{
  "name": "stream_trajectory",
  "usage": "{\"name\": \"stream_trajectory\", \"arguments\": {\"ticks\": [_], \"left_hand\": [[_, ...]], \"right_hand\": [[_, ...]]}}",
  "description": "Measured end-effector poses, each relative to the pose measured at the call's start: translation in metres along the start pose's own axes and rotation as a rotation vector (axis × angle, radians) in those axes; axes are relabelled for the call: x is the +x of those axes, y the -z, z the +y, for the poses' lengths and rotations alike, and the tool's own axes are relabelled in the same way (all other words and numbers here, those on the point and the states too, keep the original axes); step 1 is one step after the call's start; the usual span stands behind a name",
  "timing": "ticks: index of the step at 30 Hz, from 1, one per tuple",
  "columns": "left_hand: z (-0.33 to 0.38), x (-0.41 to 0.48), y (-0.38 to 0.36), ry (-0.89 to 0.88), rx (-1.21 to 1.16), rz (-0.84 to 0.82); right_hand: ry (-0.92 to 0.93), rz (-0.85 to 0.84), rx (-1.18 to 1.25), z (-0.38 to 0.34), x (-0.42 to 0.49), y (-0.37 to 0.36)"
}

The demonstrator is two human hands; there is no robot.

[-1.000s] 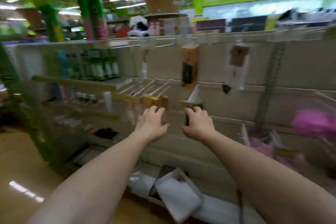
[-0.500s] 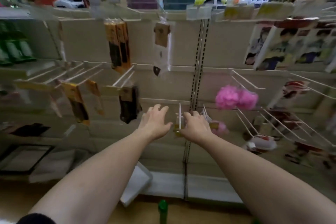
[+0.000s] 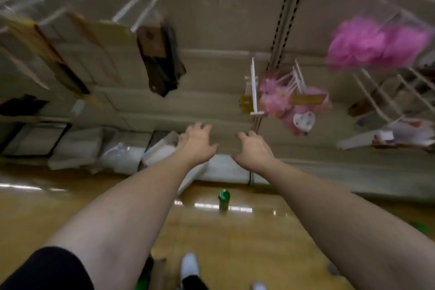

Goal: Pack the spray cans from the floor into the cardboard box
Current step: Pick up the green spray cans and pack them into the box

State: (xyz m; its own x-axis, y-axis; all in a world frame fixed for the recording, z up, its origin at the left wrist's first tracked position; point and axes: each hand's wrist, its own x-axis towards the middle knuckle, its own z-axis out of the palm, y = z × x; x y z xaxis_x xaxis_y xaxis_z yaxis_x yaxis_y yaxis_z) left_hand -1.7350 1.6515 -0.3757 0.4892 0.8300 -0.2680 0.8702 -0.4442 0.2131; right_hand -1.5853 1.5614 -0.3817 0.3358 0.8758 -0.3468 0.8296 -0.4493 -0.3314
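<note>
A single wide-angle view from the person's head faces forward and down: the shelf rack [image 3: 211, 30] fills 12 o'clock, close; the floor [image 3: 235, 242] spreads toward 6 o'clock, underfoot.

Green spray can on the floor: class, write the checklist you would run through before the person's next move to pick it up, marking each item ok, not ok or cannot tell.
1. The left hand is free: ok, it holds nothing.
2. The right hand is free: ok, its fingers are loosely curled on nothing.
3. The green spray can stands upright on the floor: ok.
4. Both hands are down at the can: not ok, they reach out toward the shelf base, away from it.
5. The cardboard box is in sight: cannot tell, nothing shows plainly as it.
</note>
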Motion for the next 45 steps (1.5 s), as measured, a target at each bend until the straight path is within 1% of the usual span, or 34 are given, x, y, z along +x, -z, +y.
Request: {"name": "stream_trajectory", "arguments": {"ticks": [3, 6, 8, 12, 15, 18, 24, 27, 29, 32, 36, 38, 41, 45], "left_hand": [[-0.032, 0.018, -0.055, -0.010, -0.004, -0.123], [-0.062, 0.026, -0.116, -0.041, -0.032, -0.200], [-0.079, 0.029, -0.159, -0.028, -0.067, -0.245], [-0.107, 0.033, -0.254, 0.022, -0.128, -0.296], [-0.123, 0.037, -0.322, 0.063, -0.168, -0.333], [-0.134, 0.052, -0.378, 0.057, -0.195, -0.333], [-0.150, 0.096, -0.467, 0.060, -0.169, -0.266], [-0.156, 0.109, -0.501, 0.103, -0.202, -0.260], [-0.159, 0.111, -0.518, 0.131, -0.236, -0.267], [-0.161, 0.105, -0.527, 0.136, -0.255, -0.281], [-0.162, 0.090, -0.502, 0.149, -0.267, -0.253], [-0.161, 0.081, -0.478, 0.172, -0.278, -0.253], [-0.155, 0.060, -0.430, 0.160, -0.276, -0.246], [-0.143, 0.036, -0.344, 0.164, -0.255, -0.208]], "right_hand": [[-0.054, -0.088, 0.013, 0.005, 0.018, -0.060], [-0.125, -0.182, 0.018, 0.014, 0.037, -0.120], [-0.151, -0.233, 0.014, 0.024, 0.052, -0.157], [-0.138, -0.340, -0.057, 0.051, 0.088, -0.233], [-0.112, -0.386, -0.098, 0.074, 0.116, -0.290], [-0.066, -0.405, -0.149, 0.092, 0.143, -0.347], [0.062, -0.380, -0.280, 0.116, 0.188, -0.440], [0.081, -0.396, -0.241, 0.127, 0.204, -0.468], [0.094, -0.375, -0.188, 0.134, 0.210, -0.478], [0.128, -0.348, -0.120, 0.141, 0.213, -0.479], [0.116, -0.333, -0.087, 0.133, 0.200, -0.457], [0.120, -0.325, -0.092, 0.121, 0.187, -0.435], [0.131, -0.324, -0.104, 0.095, 0.165, -0.389], [0.178, -0.310, -0.088, 0.050, 0.127, -0.311]]}}
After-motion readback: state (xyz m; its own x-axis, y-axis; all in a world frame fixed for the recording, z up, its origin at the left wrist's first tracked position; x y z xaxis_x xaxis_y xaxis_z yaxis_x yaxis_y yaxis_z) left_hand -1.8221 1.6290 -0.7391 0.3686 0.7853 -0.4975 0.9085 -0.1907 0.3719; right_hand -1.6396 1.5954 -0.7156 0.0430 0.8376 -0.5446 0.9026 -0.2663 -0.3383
